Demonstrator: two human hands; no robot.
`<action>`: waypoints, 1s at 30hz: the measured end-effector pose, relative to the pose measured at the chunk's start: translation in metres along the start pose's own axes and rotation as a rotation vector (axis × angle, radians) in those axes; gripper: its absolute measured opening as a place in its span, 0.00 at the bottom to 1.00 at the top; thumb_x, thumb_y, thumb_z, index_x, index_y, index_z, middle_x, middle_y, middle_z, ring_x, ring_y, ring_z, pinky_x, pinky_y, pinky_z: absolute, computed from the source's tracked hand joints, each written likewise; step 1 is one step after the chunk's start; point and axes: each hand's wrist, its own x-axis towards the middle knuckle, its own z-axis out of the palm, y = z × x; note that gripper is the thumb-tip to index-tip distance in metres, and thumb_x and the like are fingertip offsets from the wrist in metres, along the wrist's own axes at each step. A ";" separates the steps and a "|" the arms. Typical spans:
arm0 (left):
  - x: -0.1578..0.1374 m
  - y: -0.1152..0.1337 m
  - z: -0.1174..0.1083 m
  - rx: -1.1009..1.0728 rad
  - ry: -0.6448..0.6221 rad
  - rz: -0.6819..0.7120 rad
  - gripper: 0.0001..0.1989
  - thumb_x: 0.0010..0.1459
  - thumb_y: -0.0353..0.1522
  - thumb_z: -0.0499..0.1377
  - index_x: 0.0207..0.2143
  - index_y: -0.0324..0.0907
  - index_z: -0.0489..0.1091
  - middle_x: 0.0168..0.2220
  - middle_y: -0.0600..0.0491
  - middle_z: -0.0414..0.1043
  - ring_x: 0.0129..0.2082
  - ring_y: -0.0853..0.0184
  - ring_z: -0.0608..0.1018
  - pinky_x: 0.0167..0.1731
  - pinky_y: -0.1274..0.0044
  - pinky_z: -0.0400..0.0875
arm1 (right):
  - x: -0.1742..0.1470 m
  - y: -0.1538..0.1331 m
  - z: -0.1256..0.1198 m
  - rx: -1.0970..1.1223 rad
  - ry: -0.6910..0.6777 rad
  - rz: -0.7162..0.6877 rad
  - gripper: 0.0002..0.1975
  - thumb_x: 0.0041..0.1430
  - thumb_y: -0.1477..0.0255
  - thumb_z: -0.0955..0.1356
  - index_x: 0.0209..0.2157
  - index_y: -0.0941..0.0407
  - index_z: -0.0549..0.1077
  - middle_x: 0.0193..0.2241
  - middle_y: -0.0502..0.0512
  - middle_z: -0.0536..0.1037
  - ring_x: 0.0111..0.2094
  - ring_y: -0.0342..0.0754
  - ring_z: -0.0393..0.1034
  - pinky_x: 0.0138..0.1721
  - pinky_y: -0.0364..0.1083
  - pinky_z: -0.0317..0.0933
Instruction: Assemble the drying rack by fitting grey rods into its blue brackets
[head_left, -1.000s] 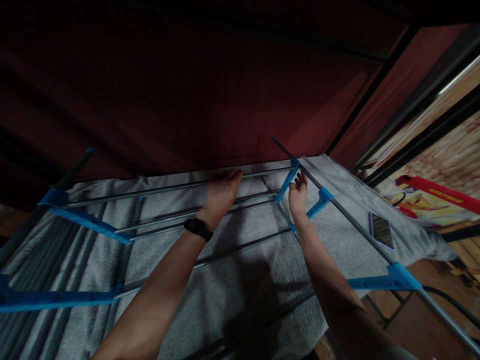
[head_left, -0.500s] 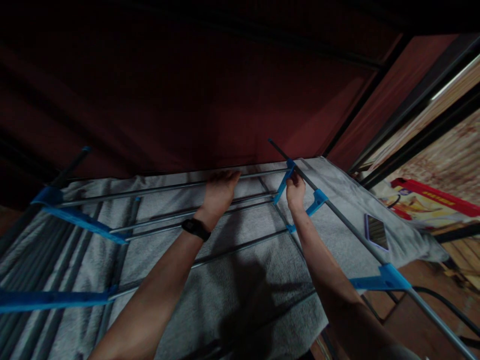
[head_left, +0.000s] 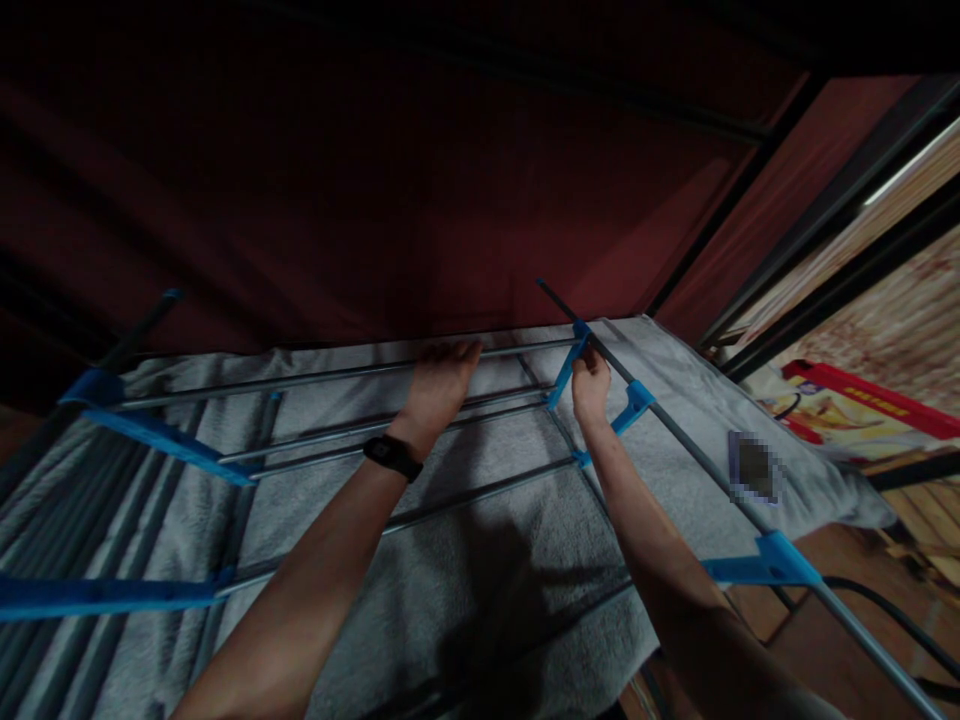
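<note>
blue-jointed tube rack (head_left: pixel 502 486) spans the grey cloth (head_left: pixel 697 370) before you. your left hand (head_left: pixel 442 385) has its grip curled over the far crossbar (head_left: pixel 337 375); your right-hand (head_left: pixel 592 385) fingers bend in beside the far right bracket (head_left: pixel 568 370), but i cannot tell whether they clasp anything. best hold that bar still and push squarely, without twisting the joint.

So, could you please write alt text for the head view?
A person's left hand lies over the far metal bar of a rack, and the right hand is at a blue bracket by the bar's right end. Grey cloth lies underneath.
</note>
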 end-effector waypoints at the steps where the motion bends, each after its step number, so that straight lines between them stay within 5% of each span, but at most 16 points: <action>1: 0.000 0.000 0.000 -0.002 0.001 0.002 0.25 0.68 0.23 0.48 0.65 0.41 0.68 0.54 0.41 0.77 0.50 0.55 0.79 0.53 0.64 0.71 | 0.000 0.000 0.000 -0.002 -0.007 -0.001 0.20 0.54 0.71 0.62 0.45 0.57 0.78 0.43 0.59 0.80 0.50 0.55 0.72 0.60 0.57 0.63; 22: -0.002 0.007 -0.005 0.006 -0.037 -0.026 0.26 0.69 0.23 0.46 0.66 0.40 0.66 0.58 0.43 0.76 0.56 0.58 0.78 0.61 0.65 0.67 | 0.004 -0.004 -0.007 0.056 -0.038 0.069 0.22 0.48 0.70 0.62 0.44 0.57 0.79 0.41 0.57 0.81 0.48 0.54 0.71 0.58 0.56 0.63; 30: -0.042 0.004 -0.004 -0.129 0.170 -0.060 0.31 0.69 0.25 0.48 0.73 0.41 0.54 0.71 0.40 0.61 0.70 0.55 0.63 0.69 0.58 0.55 | 0.011 0.008 -0.010 0.046 -0.072 0.006 0.19 0.46 0.70 0.63 0.40 0.58 0.77 0.38 0.57 0.79 0.43 0.53 0.73 0.55 0.57 0.66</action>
